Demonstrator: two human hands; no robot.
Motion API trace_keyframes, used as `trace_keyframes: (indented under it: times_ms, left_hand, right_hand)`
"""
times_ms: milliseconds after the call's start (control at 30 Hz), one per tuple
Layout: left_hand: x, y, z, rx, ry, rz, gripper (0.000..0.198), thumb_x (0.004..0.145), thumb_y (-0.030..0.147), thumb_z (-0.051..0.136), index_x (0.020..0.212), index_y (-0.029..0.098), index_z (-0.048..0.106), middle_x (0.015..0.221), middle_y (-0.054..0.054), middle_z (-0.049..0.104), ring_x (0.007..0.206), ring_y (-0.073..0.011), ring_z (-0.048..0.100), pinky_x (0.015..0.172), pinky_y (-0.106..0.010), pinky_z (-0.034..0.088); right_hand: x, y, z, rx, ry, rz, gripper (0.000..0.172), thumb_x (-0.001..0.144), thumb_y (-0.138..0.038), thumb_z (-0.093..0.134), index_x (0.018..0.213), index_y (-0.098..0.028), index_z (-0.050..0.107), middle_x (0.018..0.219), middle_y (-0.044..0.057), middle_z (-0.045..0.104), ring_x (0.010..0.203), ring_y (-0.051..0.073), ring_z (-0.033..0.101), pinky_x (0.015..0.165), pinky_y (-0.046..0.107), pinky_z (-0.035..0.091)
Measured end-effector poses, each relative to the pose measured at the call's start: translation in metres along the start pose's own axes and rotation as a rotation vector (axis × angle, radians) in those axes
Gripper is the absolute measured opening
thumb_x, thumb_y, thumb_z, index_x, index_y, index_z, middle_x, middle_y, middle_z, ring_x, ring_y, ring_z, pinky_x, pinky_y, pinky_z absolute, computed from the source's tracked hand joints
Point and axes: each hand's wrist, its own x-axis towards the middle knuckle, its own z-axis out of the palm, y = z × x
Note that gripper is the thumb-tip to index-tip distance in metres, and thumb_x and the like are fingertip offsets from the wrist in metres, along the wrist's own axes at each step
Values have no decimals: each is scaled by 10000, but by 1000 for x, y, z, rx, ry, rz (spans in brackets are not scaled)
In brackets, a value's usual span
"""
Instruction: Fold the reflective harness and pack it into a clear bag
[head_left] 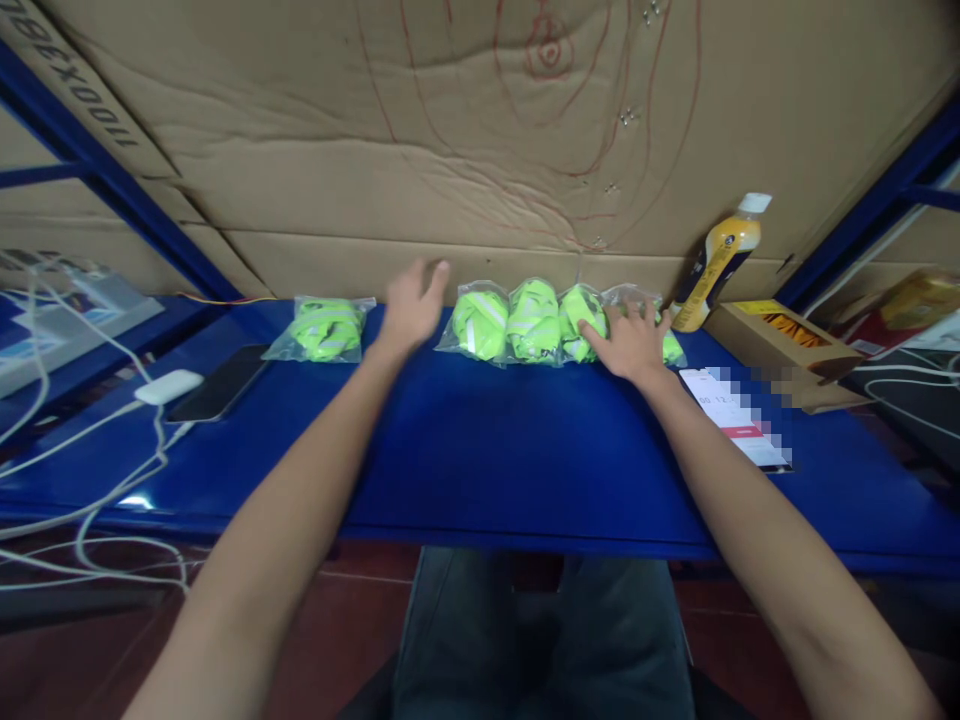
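Note:
Several clear plastic bags, each packed with folded neon-yellow fabric with pale reflective strips, lie along the back of the blue shelf. My left hand (416, 305) is slightly blurred, thumb and fingers apart, holding nothing. It sits in the gap between a lone bag (326, 330) on the left and the leftmost bag (480, 322) of the row. Beside that one lies another bag (533, 322). My right hand (632, 340) has its fingers spread over the row's right end. Its thumb touches a bag (576, 318), and the rightmost bag (673, 350) is partly hidden beneath it.
A cardboard panel (315, 190) stands behind the blue shelf (517, 450). On the right are a yellow-labelled bottle (724, 258), an open carton (780, 345) and a lit phone (724, 405). Leftward lie a dark phone (221, 385), a white charger (171, 387) and tangled white cables (97, 510).

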Motion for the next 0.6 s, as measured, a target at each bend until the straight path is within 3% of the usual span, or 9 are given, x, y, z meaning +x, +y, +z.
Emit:
trace_keyframes:
  times_ms: [33,100,167,233,333,467,600]
  left_hand:
    - [-3,-14,-13,152,39,-45,595,1104,548,321,1516,213,588,1549,-106,625,1535,-318,470,1304,-526,317]
    - [-9,-41,-32,367,104,-202,635,1058,552,453,1538,148,548,1648,-150,501,1640,-470,171,1280,-743,182]
    - [-15,-63,-39,466,21,-383,710,1018,542,556,1561,87,504,1731,-199,342,1616,-574,86,1238,-818,139]
    - [-19,-77,-37,485,-87,-462,714,976,511,651,1528,73,536,1732,-217,317,1569,-601,212,1221,-794,222]
    - [-21,-82,-31,489,-132,-448,606,1007,462,619,1470,74,577,1667,-221,411,1490,-543,394,1188,-718,345]
    - [-12,-71,-28,472,-176,-395,556,1041,440,539,1498,125,573,1532,-236,572,1398,-500,529,1106,-661,460]
    - [-3,-51,-15,354,-196,-212,551,1028,409,505,1477,117,631,1377,-259,687,1324,-463,615,1107,-586,490]
  right_hand:
    - [0,0,0,-2,2,-1,788,1005,-749,328,1458,-194,656,1673,205,471,1594,506,288,1219,768,194]
    - [0,0,1,-3,7,-1,790,1006,-747,322,1457,-192,655,1671,205,474,1591,502,293,1221,767,195]
    - [-1,1,2,-2,10,-4,799,1004,-749,322,1456,-182,656,1676,207,466,1590,502,296,1231,764,183]
    - [-1,1,3,-3,10,-4,801,1005,-746,327,1455,-172,659,1680,211,462,1591,505,296,1244,762,165]
    - [0,2,3,-10,11,-4,801,1010,-741,328,1460,-167,659,1678,211,466,1593,511,296,1248,762,163]
    - [0,1,3,-19,10,-5,804,1018,-738,316,1471,-165,653,1683,206,459,1592,511,299,1245,765,170]
    - [0,0,2,-10,10,-1,800,1021,-734,319,1479,-167,650,1679,211,462,1592,509,295,1243,765,166]
